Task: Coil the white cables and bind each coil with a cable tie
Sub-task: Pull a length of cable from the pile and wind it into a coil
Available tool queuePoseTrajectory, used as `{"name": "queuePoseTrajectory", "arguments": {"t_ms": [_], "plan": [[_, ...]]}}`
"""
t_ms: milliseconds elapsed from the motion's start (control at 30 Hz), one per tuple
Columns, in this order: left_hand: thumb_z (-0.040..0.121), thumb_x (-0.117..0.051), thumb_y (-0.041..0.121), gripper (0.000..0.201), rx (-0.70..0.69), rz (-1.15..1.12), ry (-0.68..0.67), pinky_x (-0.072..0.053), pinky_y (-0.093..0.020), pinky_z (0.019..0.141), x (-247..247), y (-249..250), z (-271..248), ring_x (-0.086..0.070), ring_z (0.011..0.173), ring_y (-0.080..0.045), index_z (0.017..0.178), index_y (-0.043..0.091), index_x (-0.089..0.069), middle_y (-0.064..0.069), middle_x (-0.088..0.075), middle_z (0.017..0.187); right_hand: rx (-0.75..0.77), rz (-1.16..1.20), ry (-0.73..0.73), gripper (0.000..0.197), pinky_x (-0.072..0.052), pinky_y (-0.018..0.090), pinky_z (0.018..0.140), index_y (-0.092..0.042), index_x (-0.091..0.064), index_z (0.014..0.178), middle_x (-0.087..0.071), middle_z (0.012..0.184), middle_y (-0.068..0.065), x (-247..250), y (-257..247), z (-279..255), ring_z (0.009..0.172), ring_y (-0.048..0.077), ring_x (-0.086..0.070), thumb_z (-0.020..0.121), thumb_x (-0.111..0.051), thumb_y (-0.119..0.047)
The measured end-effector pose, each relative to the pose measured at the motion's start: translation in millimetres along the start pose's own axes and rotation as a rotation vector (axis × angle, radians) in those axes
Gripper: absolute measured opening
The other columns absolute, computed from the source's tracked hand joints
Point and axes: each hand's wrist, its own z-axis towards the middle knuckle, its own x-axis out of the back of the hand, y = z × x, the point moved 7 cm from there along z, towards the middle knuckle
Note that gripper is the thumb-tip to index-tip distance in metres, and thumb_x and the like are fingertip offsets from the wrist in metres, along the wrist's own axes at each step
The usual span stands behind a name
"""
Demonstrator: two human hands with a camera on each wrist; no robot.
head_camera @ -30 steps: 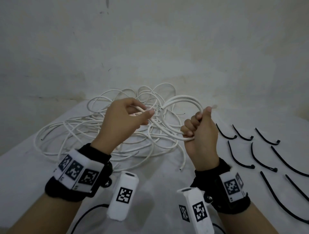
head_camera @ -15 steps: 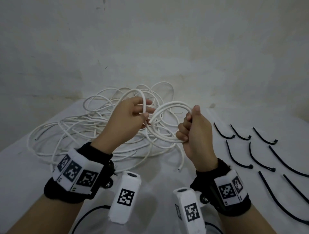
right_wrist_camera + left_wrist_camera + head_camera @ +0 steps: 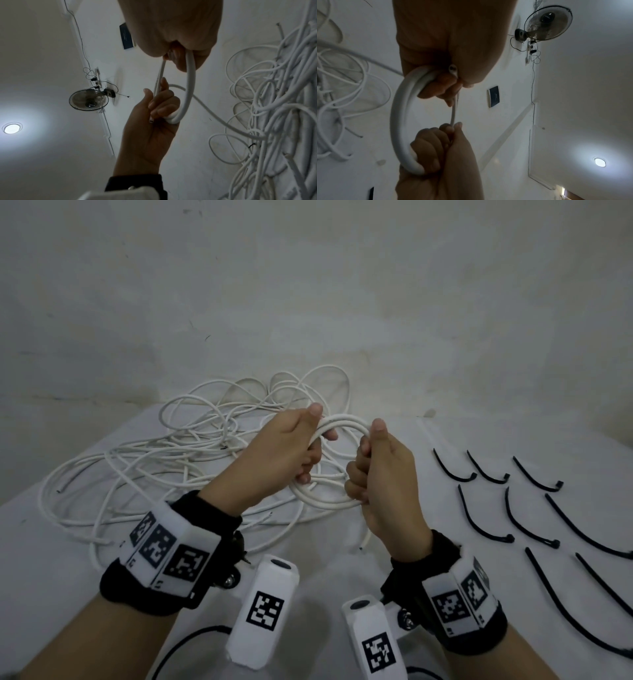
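A small coil of white cable hangs in the air between both hands above the table. My left hand grips the coil's left side, fingers curled through the loop. My right hand grips the right side in a fist, thumb up. A free cable end hangs below the right hand. In the left wrist view the coil arcs from the left hand to the right hand. In the right wrist view the coil runs from my right hand to my left hand.
A tangled pile of loose white cables covers the table's left and back. Several black cable ties lie in rows on the right. The white table ends at a pale wall just behind the pile.
The left hand brought another loop over to the right hand and now grips the coil itself. The hands stand closer together and the loops have drawn into one tight ring.
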Motion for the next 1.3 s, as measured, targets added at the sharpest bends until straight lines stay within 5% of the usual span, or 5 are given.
{"name": "queuePoseTrajectory", "arguments": {"t_ms": [700,800,934,1134,1300], "plan": [[0.091,-0.034,0.038,0.029,0.264,-0.597,-0.419,-0.018,-0.012,0.031,-11.3,-20.2,3.7,-0.023,0.033,0.002,0.074,0.017,-0.044,0.009,-0.027,0.049,0.124,-0.293,-0.149,0.036,-0.033,0.022,0.038,-0.012,-0.043,0.074,-0.034,0.051,-0.005,-6.0,-3.6,4.7,0.041,0.01,-0.031,0.103,-0.034,-0.031],[0.089,-0.037,0.037,0.026,0.272,-0.553,-0.419,-0.014,-0.013,0.031,-10.9,-19.9,1.0,-0.02,0.032,0.002,0.072,0.017,-0.042,0.009,-0.025,0.048,0.366,-0.591,-0.196,0.017,-0.051,0.024,0.07,-0.034,-0.053,0.103,-0.056,0.094,-0.005,-5.8,-12.0,8.1,0.08,0.007,-0.056,0.1,-0.037,-0.039],[0.09,-0.038,0.04,0.029,0.261,-0.463,-0.435,-0.01,-0.014,0.034,-3.4,-21.1,-2.6,-0.019,0.033,0.002,0.072,0.018,-0.043,0.01,-0.025,0.048,0.378,-0.75,-0.398,0.033,-0.024,0.02,0.111,-0.043,-0.047,0.12,-0.038,0.136,-0.018,-9.1,-4.3,14.7,0.133,-0.007,-0.027,0.093,-0.03,-0.051],[0.088,-0.04,0.041,0.028,0.215,-0.392,-0.464,-0.015,-0.01,0.034,-5.8,-20.9,-11.9,-0.019,0.036,0.002,0.076,0.017,-0.046,0.01,-0.026,0.05,0.303,-0.543,-0.474,0.026,-0.043,0.013,0.08,-0.008,-0.052,0.107,-0.06,0.094,-0.004,-9.9,-9.8,9.3,0.087,-0.003,-0.058,0.092,-0.045,-0.028],[0.087,-0.041,0.036,0.026,0.124,-0.304,-0.39,-0.019,-0.011,0.034,-0.5,-15.7,-10.0,-0.019,0.038,-0.001,0.077,0.014,-0.048,0.008,-0.027,0.051,0.489,-0.561,-0.306,0.016,-0.046,0.023,0.067,-0.013,-0.064,0.098,-0.064,0.084,0.0,-7.4,-19.1,7.1,0.075,0.011,-0.058,0.09,-0.057,-0.025]]}}
